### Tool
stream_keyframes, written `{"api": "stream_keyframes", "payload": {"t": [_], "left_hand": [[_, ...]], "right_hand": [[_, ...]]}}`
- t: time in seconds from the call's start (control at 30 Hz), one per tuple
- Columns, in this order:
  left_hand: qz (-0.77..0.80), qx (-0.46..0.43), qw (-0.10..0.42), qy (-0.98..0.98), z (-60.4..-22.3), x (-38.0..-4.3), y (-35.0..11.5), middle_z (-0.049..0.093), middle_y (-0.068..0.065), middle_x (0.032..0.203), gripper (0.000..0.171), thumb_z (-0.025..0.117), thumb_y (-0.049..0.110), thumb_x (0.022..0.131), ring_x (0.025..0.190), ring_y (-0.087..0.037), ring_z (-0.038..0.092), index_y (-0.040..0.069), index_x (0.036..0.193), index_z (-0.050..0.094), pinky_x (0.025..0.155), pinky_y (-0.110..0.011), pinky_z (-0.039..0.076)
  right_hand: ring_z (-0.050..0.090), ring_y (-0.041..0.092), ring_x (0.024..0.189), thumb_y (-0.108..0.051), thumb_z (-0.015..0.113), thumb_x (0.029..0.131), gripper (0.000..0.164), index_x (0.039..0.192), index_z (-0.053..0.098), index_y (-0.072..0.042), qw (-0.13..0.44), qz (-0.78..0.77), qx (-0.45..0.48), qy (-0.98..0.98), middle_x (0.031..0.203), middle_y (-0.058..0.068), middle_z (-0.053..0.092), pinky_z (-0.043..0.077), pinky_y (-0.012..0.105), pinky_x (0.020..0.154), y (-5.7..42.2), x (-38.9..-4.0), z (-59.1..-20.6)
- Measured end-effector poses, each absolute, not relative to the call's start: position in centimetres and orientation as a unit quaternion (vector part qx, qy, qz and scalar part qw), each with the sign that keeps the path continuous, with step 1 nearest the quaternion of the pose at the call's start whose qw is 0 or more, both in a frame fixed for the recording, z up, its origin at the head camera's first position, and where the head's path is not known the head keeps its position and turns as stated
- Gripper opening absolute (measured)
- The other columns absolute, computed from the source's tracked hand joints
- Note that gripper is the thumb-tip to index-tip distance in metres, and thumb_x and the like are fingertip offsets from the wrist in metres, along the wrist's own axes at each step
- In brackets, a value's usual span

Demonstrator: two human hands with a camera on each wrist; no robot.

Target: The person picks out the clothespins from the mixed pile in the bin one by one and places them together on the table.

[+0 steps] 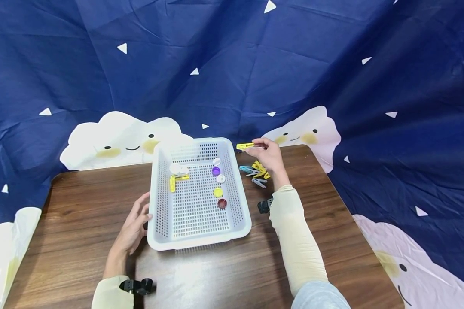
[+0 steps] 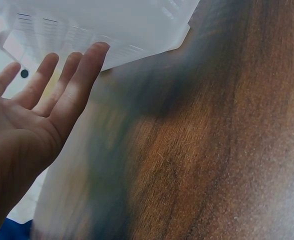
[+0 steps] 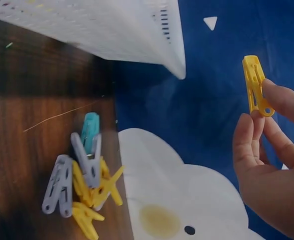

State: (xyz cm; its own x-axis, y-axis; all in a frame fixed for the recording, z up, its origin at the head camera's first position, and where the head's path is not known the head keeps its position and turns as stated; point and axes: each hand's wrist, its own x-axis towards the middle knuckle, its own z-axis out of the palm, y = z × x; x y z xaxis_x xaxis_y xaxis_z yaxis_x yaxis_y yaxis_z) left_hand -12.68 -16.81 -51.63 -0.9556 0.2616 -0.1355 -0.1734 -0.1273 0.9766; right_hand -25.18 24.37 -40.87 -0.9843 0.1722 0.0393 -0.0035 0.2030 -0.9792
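A yellow clothespin (image 1: 245,146) is pinched between the thumb and fingers of my right hand (image 1: 270,156), raised beyond the far right corner of a white plastic basket (image 1: 199,244). In the right wrist view the same clothespin (image 3: 254,85) points upward from the fingertips. My left hand (image 1: 132,227) is at the basket's left side, its fingers extended; in the left wrist view these fingers (image 2: 84,75) lie against or close to the wall. Inside the basket are two yellow clothespins (image 1: 172,183), white caps (image 1: 175,168), a purple cap (image 1: 215,171), a yellow cap (image 1: 218,192) and a dark red cap (image 1: 222,203).
Right of the basket, below my right hand, lies a pile of yellow clothespins (image 3: 87,185), grey clothespins (image 3: 58,185) and a teal clothespin (image 3: 90,131). The wooden table (image 1: 89,206) ends at a blue cloth (image 1: 216,64) with clouds and triangles.
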Motion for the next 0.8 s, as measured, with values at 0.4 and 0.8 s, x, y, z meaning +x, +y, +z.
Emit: {"api": "stream_keyframes", "payload": {"t": [0.4, 0.8], "left_hand": [[0.753, 0.030, 0.145, 0.641, -51.7, -12.6, -16.7, 0.037, -0.021, 0.151, 0.067, 0.040, 0.003, 0.100, 0.116, -0.017, 0.058, 0.020, 0.161, 0.017, 0.083, -0.050, 0.053], [0.751, 0.030, 0.146, 0.643, -51.6, -12.7, -16.8, 0.036, -0.022, 0.152, 0.067, 0.039, 0.003, 0.100, 0.117, -0.016, 0.057, 0.021, 0.161, 0.018, 0.084, -0.049, 0.053]], "right_hand": [[0.061, 0.009, 0.081, 0.002, 0.075, 0.086, 0.041, 0.123, 0.062, 0.012, 0.060, 0.631, -0.068, -0.771, 0.112, 0.026, 0.063, 0.051, 0.028, 0.076, 25.5, -24.3, -44.1], [0.063, 0.002, 0.077, 0.008, 0.074, 0.084, 0.042, 0.122, 0.059, 0.015, 0.075, 0.646, -0.092, -0.754, 0.110, 0.026, 0.063, 0.050, 0.018, 0.071, 27.1, -23.4, -46.4]]}}
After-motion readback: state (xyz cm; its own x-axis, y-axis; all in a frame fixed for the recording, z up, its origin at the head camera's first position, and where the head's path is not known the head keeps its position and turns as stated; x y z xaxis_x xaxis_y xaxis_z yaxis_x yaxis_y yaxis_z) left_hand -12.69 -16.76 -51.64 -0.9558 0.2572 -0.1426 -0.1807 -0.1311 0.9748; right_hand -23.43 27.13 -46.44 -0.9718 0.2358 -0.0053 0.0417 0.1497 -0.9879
